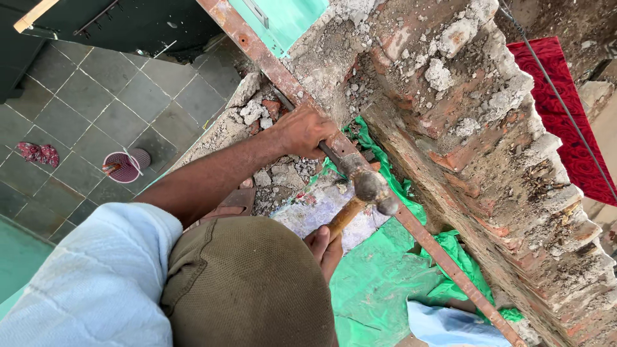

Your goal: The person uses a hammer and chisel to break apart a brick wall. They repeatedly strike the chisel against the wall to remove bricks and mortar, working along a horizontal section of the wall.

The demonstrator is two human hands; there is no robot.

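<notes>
Left hand [302,132] has its fingers wrapped tight around a dark chisel [331,154], held against the rusty metal frame bar [443,260] that runs diagonally from top centre to bottom right. Right hand [326,247] has its fingers closed on the wooden handle of a hammer [369,189]; the hammer head sits at the chisel's struck end, touching or just off it, can't tell which.

Edges and room:
- Broken brick wall [475,128] crowds the right side of the bar, ragged mortar edge, little clearance there.
- Rubble [273,173] of mortar chunks and brick bits piled just left of the left hand, tight against the bar.
- Green tarp [379,283] spread below the hammer, between bar and knee; a pale patterned sheet [315,209] lies on it under the hammer handle.
- Grey tiled floor [83,109] far below on the left is the open side.

Other items:
- Round pink bucket [125,167] on the tiles, well apart from the hands.
- Small pink bundle [37,153] further left on the tiles.
- Red patterned cloth [565,109] beyond the wall at the right edge, a thin cable [559,90] crossing it.
- Teal panel [286,19] at the top edge.
- Light blue fabric [450,324] at the bottom edge.

No labels readable.
</notes>
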